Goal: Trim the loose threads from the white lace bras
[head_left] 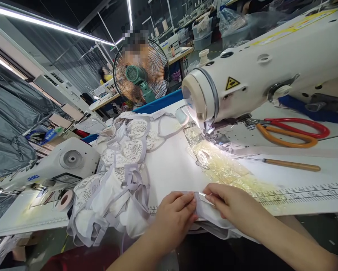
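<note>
At the table's front edge, my left hand [178, 210] is closed, its fingertips pinching the pale grey edging of a white bra [207, 211]. My right hand [228, 203] pinches the same bra a little to the right. A small shiny pale strip [202, 194] shows at the right fingertips; what it is I cannot tell. Part of the bra hangs below the edge, partly hidden by my hands. Left of my hands lies a heap of white lace bras [120, 169] with grey straps. Beyond my right hand stands a white sewing machine [231, 86], its needle area lit.
Orange-and-red-handled scissors [293, 131] and a wooden-handled pointed tool [291, 165] lie to the right. Clear yellowed tape [225, 169] covers part of the table, near a printed ruler [307, 195]. A second sewing machine [58, 162] stands left. Behind the table is a fan [140, 73].
</note>
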`<state>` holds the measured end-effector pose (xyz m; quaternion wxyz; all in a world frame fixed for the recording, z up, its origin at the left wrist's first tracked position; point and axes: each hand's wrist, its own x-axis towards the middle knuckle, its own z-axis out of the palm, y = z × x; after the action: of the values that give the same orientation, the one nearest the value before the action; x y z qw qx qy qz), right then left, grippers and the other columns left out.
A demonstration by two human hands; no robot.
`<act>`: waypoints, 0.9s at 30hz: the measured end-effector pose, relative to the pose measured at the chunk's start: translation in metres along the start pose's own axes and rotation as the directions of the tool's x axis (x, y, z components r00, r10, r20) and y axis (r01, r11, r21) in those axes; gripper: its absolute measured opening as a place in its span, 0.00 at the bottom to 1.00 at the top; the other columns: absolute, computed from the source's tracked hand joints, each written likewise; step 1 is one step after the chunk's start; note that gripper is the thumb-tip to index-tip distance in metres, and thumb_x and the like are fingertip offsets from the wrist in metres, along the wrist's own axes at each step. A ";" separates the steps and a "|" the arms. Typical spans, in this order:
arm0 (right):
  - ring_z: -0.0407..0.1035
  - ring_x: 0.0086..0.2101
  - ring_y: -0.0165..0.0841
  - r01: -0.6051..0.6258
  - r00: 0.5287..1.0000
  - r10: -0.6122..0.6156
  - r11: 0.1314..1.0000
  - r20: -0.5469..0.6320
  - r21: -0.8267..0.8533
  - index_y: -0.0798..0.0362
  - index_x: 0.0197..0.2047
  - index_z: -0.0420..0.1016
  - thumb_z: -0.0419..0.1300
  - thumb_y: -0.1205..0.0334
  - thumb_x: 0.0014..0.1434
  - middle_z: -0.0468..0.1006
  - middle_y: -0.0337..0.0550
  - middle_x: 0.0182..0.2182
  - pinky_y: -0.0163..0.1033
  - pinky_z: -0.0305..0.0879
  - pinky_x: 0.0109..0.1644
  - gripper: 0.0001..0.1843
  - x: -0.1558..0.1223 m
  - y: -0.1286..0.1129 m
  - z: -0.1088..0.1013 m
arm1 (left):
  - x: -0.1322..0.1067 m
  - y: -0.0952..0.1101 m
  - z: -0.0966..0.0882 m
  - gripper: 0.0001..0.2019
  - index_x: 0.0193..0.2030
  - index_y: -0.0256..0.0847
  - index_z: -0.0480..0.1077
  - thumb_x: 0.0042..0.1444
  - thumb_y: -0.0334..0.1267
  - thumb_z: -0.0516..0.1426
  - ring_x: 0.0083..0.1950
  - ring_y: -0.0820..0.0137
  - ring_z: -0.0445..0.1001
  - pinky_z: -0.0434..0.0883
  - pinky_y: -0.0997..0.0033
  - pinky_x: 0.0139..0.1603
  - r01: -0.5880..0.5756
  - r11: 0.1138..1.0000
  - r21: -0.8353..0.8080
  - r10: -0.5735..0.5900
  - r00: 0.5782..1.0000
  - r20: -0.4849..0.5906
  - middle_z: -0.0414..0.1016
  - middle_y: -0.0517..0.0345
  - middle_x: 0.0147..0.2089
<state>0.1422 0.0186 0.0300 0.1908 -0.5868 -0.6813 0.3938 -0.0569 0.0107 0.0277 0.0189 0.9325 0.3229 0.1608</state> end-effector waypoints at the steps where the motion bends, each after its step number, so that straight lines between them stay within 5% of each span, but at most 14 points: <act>1: 0.64 0.22 0.34 0.006 1.000 -0.006 1.000 0.008 0.006 0.48 0.26 0.67 0.46 0.59 0.57 0.65 0.35 0.15 0.36 0.56 0.28 0.12 0.000 0.000 0.000 | 0.000 0.000 0.000 0.15 0.50 0.34 0.69 0.62 0.38 0.50 0.47 0.65 0.70 0.73 0.62 0.50 0.002 1.000 -0.002 -0.002 1.000 0.003 0.73 0.49 0.51; 9: 0.64 0.22 0.33 -0.010 1.000 0.010 1.000 0.019 0.022 0.48 0.27 0.67 0.46 0.60 0.58 0.65 0.35 0.15 0.36 0.56 0.29 0.12 0.002 0.001 -0.001 | 0.001 0.000 0.000 0.15 0.51 0.34 0.69 0.61 0.38 0.50 0.48 0.65 0.70 0.73 0.62 0.50 -0.003 1.000 0.011 0.002 1.000 0.013 0.73 0.47 0.50; 14: 0.64 0.20 0.30 -0.053 0.987 0.026 0.984 0.160 0.169 0.49 0.27 0.65 0.48 0.62 0.56 0.67 0.34 0.16 0.34 0.58 0.27 0.09 0.006 0.003 -0.004 | 0.001 0.001 -0.002 0.15 0.51 0.35 0.68 0.61 0.38 0.50 0.48 0.65 0.69 0.73 0.61 0.50 0.006 1.000 -0.002 -0.006 1.000 0.024 0.73 0.47 0.51; 20: 0.63 0.21 0.32 -0.005 0.999 0.002 0.998 0.040 0.065 0.49 0.27 0.68 0.47 0.59 0.57 0.66 0.35 0.15 0.35 0.56 0.26 0.12 0.004 0.004 -0.001 | 0.001 0.001 -0.002 0.15 0.50 0.33 0.69 0.61 0.37 0.51 0.48 0.65 0.69 0.73 0.63 0.50 -0.001 1.000 -0.001 0.001 1.000 -0.008 0.73 0.48 0.51; 27: 0.64 0.20 0.32 0.019 0.999 -0.023 0.994 0.033 0.104 0.49 0.27 0.69 0.48 0.60 0.56 0.67 0.35 0.15 0.34 0.56 0.25 0.12 0.004 0.005 0.001 | 0.001 0.000 -0.001 0.14 0.51 0.34 0.68 0.61 0.37 0.51 0.49 0.65 0.69 0.73 0.62 0.50 0.009 1.000 -0.024 -0.009 1.000 0.000 0.73 0.48 0.51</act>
<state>0.1440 0.0218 0.0248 0.2133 -0.5620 -0.6694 0.4365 -0.0566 0.0107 0.0288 0.0308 0.9308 0.3251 0.1644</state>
